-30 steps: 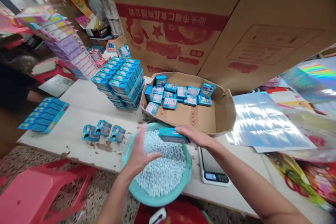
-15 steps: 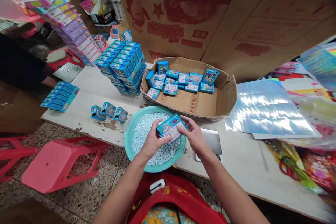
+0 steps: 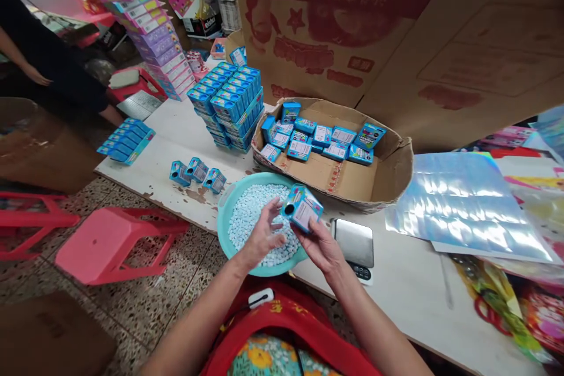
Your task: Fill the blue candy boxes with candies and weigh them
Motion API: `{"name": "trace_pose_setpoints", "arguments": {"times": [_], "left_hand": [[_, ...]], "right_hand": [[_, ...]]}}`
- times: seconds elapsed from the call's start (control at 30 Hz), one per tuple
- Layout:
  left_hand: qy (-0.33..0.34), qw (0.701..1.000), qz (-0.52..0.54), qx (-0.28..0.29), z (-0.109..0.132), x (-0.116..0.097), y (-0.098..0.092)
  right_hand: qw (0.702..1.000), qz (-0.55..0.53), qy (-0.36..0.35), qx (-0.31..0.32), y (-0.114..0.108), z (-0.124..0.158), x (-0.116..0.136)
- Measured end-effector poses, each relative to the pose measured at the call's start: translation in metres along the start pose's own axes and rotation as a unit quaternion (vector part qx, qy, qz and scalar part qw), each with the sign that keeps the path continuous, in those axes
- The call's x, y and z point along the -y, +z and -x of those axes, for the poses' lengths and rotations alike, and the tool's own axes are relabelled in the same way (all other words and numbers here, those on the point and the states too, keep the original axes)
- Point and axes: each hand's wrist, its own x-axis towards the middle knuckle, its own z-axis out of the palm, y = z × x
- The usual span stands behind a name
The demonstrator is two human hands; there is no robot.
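My right hand [image 3: 321,245] grips a small blue candy box [image 3: 304,209] from below, tilted so that its round dark opening faces left. Beside it, my left hand [image 3: 263,234] is free of the box, fingers spread and slightly curled. Both are above a turquoise basin [image 3: 224,211] filled with small pale-blue candies [image 3: 247,217]. Three more boxes with round openings [image 3: 197,170] stand left of the basin. Behind it, a cut-down cardboard tray [image 3: 365,185] holds several blue boxes [image 3: 337,144], lying or leaning.
A digital scale [image 3: 355,244] lies right of the basin. Stacked blue boxes [image 3: 229,100] and a display pack [image 3: 126,141] are at the left. Shiny printed sheets [image 3: 458,200] cover the right side. A pink stool [image 3: 94,241] stands below. Another person's hand [image 3: 39,75] shows far left.
My left hand has let go of the candy box and opened. The box has turned in my right hand, bringing its round opening into view. The camera view has shifted left.
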Motion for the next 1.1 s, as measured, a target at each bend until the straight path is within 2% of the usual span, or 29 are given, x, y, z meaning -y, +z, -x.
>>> {"name": "trace_pose_setpoints", "arguments": {"times": [0.1,0.17,0.23,0.3,0.33,0.37,0.43,0.5,0.57,0.6,0.67,0.77,0.83,1.0,1.1], "left_hand": [[-0.02,0.995,0.007,-0.099,0.004,0.009,0.013],[-0.037,0.988,-0.077,-0.127,0.005,0.005,0.016],[-0.038,0.981,-0.179,-0.065,0.005,-0.002,0.013],[-0.032,0.972,-0.231,0.026,0.006,-0.005,0.004],[-0.023,0.971,-0.234,0.048,0.006,-0.003,-0.003],[-0.011,0.971,-0.237,0.037,0.006,0.001,-0.013],[0.012,0.956,-0.283,-0.076,0.004,0.02,-0.035],[0.009,0.904,-0.366,-0.219,-0.003,0.045,-0.057],[-0.023,0.856,-0.426,-0.293,-0.015,0.069,-0.07],[-0.039,0.845,-0.435,-0.309,-0.023,0.079,-0.072],[-0.054,0.852,-0.404,-0.329,-0.04,0.091,-0.069],[-0.066,0.899,-0.268,-0.34,-0.062,0.095,-0.054],[-0.078,0.916,-0.194,-0.341,-0.069,0.093,-0.047],[-0.108,0.934,-0.045,-0.338,-0.063,0.081,-0.043],[-0.111,0.936,0.078,-0.326,-0.053,0.061,-0.04]], "right_hand": [[0.995,0.094,-0.023,0.012,-0.007,0.005,-0.007],[0.988,0.148,-0.042,-0.019,-0.016,0.007,-0.006],[0.975,0.206,-0.071,-0.043,-0.024,0.008,-0.001],[0.961,0.27,-0.063,-0.02,-0.032,0.008,0.006],[0.955,0.294,-0.048,-0.008,-0.035,0.008,0.009],[0.952,0.305,-0.035,-0.009,-0.038,0.007,0.012],[0.957,0.282,-0.03,-0.059,-0.044,0.006,0.015],[0.965,0.233,-0.039,-0.114,-0.05,0.006,0.015],[0.969,0.198,-0.041,-0.14,-0.055,0.006,0.014],[0.971,0.188,-0.042,-0.145,-0.056,0.006,0.013],[0.973,0.171,-0.035,-0.15,-0.055,0.006,0.009],[0.974,0.162,-0.044,-0.154,-0.047,0.005,0.003],[0.967,0.195,-0.067,-0.152,-0.039,0.004,0.003],[0.926,0.337,-0.108,-0.134,-0.024,0.004,0.012],[0.895,0.413,-0.122,-0.116,-0.018,0.004,0.016]]}}
